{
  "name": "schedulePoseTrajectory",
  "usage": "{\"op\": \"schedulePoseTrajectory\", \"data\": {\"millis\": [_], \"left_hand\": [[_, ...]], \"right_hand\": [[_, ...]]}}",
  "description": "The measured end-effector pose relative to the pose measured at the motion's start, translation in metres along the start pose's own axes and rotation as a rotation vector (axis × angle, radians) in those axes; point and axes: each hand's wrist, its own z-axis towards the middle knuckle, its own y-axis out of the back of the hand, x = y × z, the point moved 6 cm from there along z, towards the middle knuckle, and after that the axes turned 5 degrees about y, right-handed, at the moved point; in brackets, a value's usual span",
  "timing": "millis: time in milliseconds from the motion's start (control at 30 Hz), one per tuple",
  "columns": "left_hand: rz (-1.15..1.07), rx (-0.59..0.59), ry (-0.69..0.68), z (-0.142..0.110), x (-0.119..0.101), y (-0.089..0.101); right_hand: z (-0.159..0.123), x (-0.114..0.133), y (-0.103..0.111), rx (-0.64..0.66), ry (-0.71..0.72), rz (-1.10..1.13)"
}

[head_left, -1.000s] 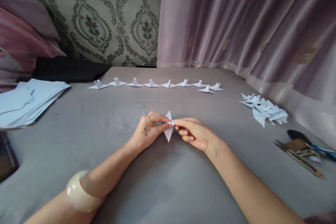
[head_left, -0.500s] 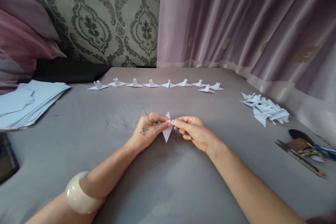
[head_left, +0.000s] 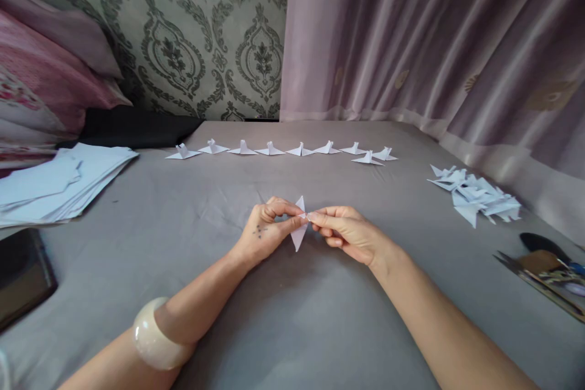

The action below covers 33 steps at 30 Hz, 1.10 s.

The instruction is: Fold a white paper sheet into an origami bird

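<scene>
Near edge: left forearm with a cream bangle (head_left: 158, 338). Mid grey sheet (head_left: 292, 317): left hand (head_left: 265, 233) and right hand (head_left: 350, 233) meet fingertip to fingertip, both pinching a small folded white paper piece (head_left: 299, 233), held just above the sheet, points up and down. Near left edge: dark flat device (head_left: 22, 277); beyond it, stack of white sheets (head_left: 59, 180). Right edge: scissors and tools (head_left: 543, 271), then a heap of folded pieces (head_left: 478, 198). Far side: row of finished paper birds (head_left: 283, 150), parallel to far edge. Behind: patterned wall, pink curtain (head_left: 434, 42).
</scene>
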Motion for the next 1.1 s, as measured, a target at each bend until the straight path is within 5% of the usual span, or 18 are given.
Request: {"op": "schedulePoseTrajectory", "data": {"millis": [733, 967, 1100], "left_hand": [[0.038, -0.068, 0.048, -0.002, -0.002, 0.0], [0.135, -0.332, 0.128, 0.004, 0.015, 0.024], [0.386, -0.319, 0.087, 0.006, 0.017, 0.027]], "right_hand": [[0.004, 0.002, 0.009, 0.001, 0.081, -0.073], [0.004, 0.002, 0.035, -0.165, 0.054, 0.072], [0.005, 0.0, 0.034, -0.166, 0.07, 0.044]]}}
